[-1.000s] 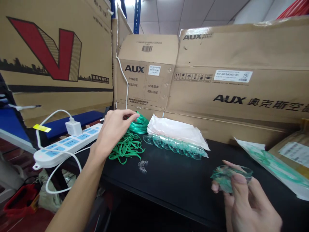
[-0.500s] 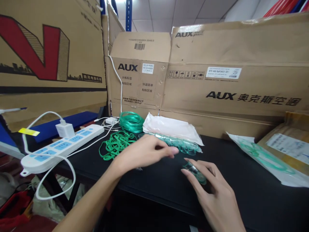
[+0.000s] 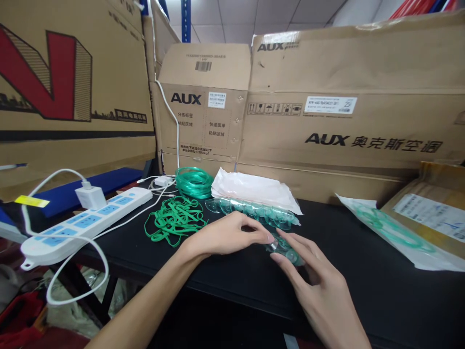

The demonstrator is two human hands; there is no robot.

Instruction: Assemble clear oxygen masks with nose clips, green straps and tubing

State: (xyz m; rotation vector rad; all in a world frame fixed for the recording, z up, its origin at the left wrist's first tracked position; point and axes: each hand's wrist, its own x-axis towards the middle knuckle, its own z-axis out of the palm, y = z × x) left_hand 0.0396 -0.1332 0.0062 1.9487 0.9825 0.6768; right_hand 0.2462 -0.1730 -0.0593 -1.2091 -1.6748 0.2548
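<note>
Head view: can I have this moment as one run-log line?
left hand: at edge of translucent green plastic piece | right hand: holding it | nearby: tangled flat green straps, coiled translucent green tubing

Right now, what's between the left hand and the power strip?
Head view: green straps and a white cable lie between the left hand and the power strip.

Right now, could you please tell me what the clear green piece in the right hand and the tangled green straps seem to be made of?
Clear green piece: probably smooth, glossy plastic, being see-through with bright highlights. Tangled green straps: matte, perhaps rubber or elastic fabric, judging by their limp, flat loops.
</note>
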